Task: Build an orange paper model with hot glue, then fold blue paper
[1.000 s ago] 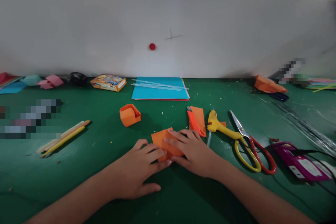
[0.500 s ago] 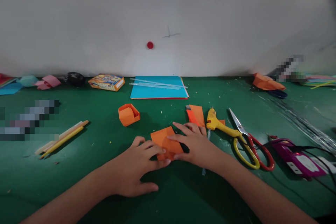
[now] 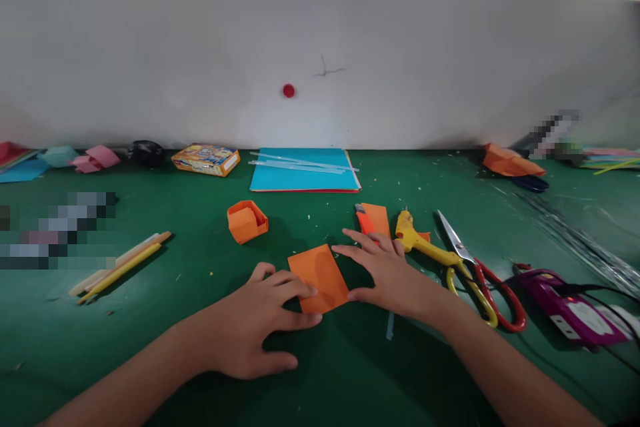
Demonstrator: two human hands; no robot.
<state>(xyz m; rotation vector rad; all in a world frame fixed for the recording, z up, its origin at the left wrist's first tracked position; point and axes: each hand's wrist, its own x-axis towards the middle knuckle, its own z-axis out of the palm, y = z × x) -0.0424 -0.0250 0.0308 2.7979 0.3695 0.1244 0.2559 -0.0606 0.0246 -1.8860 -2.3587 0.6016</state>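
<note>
A square of orange paper [image 3: 324, 278] lies flat on the green table between my hands. My left hand [image 3: 255, 323] rests fingertips on its left edge, fingers spread and thumb apart. My right hand [image 3: 387, 273] is just off the paper's right side, its fingers outstretched and the thumb tip at the paper's lower right corner. Under or beside the right fingers lie an orange cutter [image 3: 366, 219] and another orange paper piece [image 3: 379, 219], partly covered. Up and to the left stands a folded orange paper box [image 3: 247, 221].
Right of my hand lie a yellow glue gun [image 3: 425, 245], scissors [image 3: 483, 273] and a purple power strip [image 3: 570, 307] with cables. Blue paper sheets [image 3: 300, 177] with clear sticks and a printed box [image 3: 206, 159] sit by the wall. Yellow sticks [image 3: 123, 267] lie left.
My right hand has slid right, off the orange paper, uncovering its right part. The left hand stays nearly in place on the paper. The view has tilted slightly.
</note>
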